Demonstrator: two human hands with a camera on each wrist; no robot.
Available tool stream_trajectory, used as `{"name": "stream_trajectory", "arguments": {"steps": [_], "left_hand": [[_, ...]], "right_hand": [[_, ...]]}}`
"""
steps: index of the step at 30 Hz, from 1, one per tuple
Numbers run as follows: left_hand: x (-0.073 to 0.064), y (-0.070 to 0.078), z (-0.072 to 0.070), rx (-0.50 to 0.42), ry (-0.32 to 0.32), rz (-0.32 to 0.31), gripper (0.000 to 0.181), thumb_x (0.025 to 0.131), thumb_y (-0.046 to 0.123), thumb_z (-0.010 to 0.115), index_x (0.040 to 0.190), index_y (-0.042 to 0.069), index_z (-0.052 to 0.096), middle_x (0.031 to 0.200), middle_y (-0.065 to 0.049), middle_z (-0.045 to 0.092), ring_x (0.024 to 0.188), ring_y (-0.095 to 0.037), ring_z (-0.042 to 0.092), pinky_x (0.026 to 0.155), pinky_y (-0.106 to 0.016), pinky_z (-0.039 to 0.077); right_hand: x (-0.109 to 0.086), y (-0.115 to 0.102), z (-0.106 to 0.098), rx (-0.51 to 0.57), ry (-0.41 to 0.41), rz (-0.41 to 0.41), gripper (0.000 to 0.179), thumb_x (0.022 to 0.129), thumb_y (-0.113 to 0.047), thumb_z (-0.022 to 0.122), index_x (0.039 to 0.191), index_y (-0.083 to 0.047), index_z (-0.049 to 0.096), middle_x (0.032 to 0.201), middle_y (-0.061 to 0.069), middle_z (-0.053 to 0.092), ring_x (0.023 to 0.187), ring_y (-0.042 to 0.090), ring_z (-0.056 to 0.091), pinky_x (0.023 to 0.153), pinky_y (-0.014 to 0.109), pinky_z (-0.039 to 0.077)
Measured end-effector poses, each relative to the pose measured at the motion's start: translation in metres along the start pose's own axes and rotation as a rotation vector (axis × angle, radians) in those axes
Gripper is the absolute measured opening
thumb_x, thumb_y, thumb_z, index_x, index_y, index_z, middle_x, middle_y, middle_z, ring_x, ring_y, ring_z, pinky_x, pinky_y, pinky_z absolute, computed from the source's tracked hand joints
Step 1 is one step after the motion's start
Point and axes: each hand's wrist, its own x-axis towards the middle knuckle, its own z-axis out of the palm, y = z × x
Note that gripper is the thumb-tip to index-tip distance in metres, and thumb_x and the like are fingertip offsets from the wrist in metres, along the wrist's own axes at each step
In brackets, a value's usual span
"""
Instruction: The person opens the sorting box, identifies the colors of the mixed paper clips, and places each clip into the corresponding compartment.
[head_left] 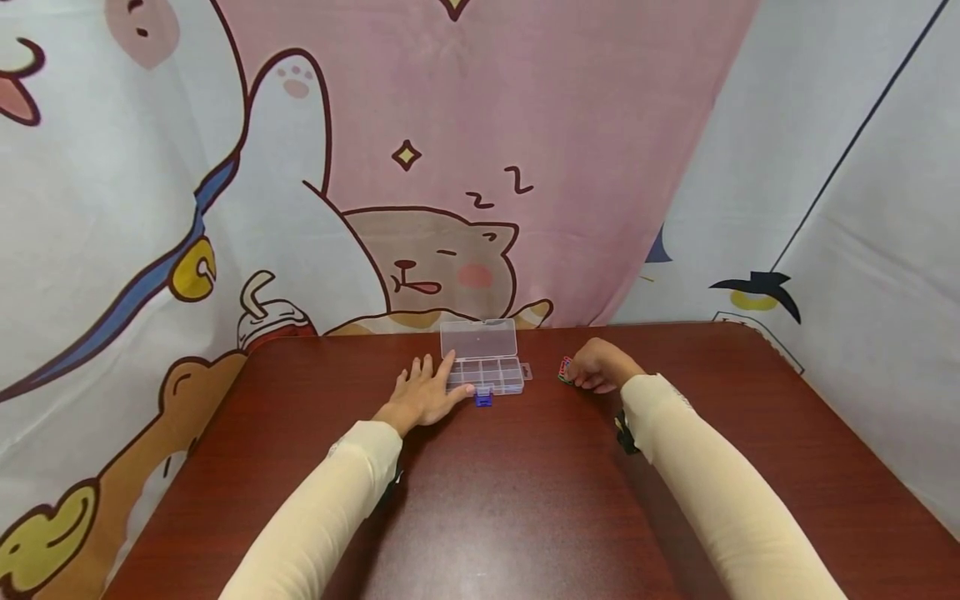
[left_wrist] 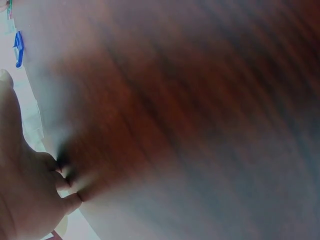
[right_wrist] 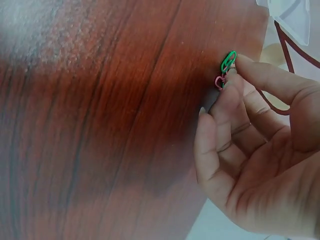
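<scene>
A clear plastic compartment box (head_left: 483, 377) lies on the table with its lid (head_left: 477, 339) raised behind it. My left hand (head_left: 426, 393) rests at the box's left side with fingers spread, its thumb reaching along the front edge near a blue latch (head_left: 483, 398). To the right of the box, my right hand (head_left: 597, 367) pinches small coloured paper clips (head_left: 565, 369) between thumb and fingertips. Among them a green clip (right_wrist: 229, 61) and a pink one show in the right wrist view; how many there are I cannot tell.
The dark red-brown wooden table (head_left: 495, 500) extends in front of the box and out to both sides. Behind it hangs a cloth (head_left: 585, 167) printed with cartoon animals, meeting the table's far edge. A clear hang tab (head_left: 527, 372) sticks out from the box's right side.
</scene>
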Motion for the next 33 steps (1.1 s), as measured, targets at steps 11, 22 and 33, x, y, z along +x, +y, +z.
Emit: {"name": "stream_trajectory", "arguments": {"steps": [11, 22, 33], "left_hand": [[-0.001, 0.000, 0.000, -0.007, 0.002, -0.002, 0.085, 0.092, 0.074, 0.030, 0.158, 0.028, 0.004, 0.161, -0.022, 0.012, 0.148, -0.041, 0.009, 0.117, -0.057, 0.009], [-0.001, 0.000, -0.002, -0.014, 0.003, 0.000, 0.085, 0.092, 0.073, 0.031, 0.158, 0.027, 0.003, 0.161, -0.023, 0.011, 0.148, -0.041, 0.008, 0.117, -0.057, 0.008], [-0.001, 0.000, -0.001, -0.016, -0.006, 0.001, 0.085, 0.092, 0.073, 0.031, 0.158, 0.028, 0.003, 0.161, -0.023, 0.011, 0.148, -0.041, 0.008, 0.117, -0.057, 0.008]], "right_hand": [[0.006, -0.012, 0.008, -0.362, 0.103, -0.026, 0.013, 0.079, -0.014, 0.072, 0.073, -0.003, 0.074, 0.069, 0.005, 0.070, 0.062, 0.018, 0.065, 0.058, 0.035, 0.055], [0.012, -0.020, 0.010, -0.445, 0.163, 0.023, 0.009, 0.077, -0.015, 0.076, 0.073, -0.008, 0.075, 0.070, 0.005, 0.071, 0.067, 0.021, 0.067, 0.054, 0.036, 0.051], [0.006, -0.022, 0.014, -0.455, 0.188, -0.002, 0.008, 0.076, -0.012, 0.074, 0.073, -0.006, 0.072, 0.065, 0.006, 0.068, 0.064, 0.019, 0.067, 0.052, 0.034, 0.050]]}}
